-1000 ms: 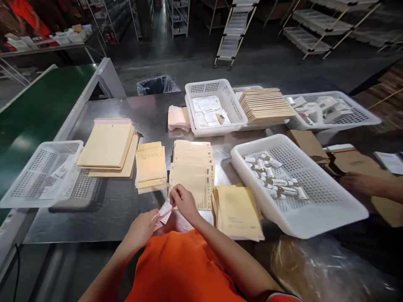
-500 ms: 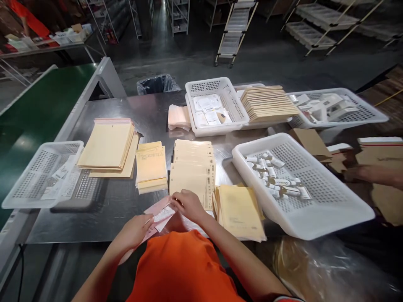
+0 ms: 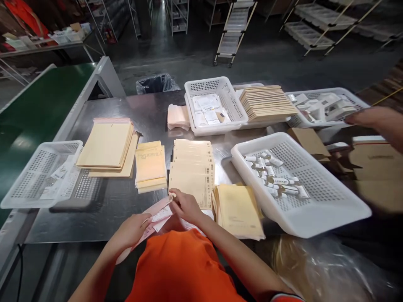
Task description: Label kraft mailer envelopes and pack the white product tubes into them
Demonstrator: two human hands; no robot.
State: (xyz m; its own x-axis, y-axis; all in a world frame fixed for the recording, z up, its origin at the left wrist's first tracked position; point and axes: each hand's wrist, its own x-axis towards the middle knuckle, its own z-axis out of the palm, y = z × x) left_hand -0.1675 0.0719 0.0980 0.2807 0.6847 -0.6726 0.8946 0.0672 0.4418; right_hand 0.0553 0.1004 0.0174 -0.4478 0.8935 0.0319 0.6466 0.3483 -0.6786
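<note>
Close to my body at the table's front edge, both hands hold a pink paper mailer (image 3: 155,208). My left hand (image 3: 134,230) is closed on its left side. The fingers of my right hand (image 3: 187,206) pinch its upper right corner. A white printed slip (image 3: 161,217) lies against the mailer, between the hands. Just beyond my right hand is a row of overlapping cream printed envelopes (image 3: 190,180). A stack of yellow padded envelopes (image 3: 241,212) lies beside my right forearm.
Small bottles lie in a white basket (image 3: 333,214) at the right. Behind it, a co-worker's hand (image 3: 380,121) reaches over cardboard. More envelopes (image 3: 105,144) and a white basket (image 3: 22,191) stand left, near a green conveyor (image 3: 40,96). Another basket (image 3: 217,84) holds white packets.
The upper edge of the pink mailer has lifted and curved a little as my right fingers shifted slightly. The co-worker's hand has moved up, toward the far right basket.
</note>
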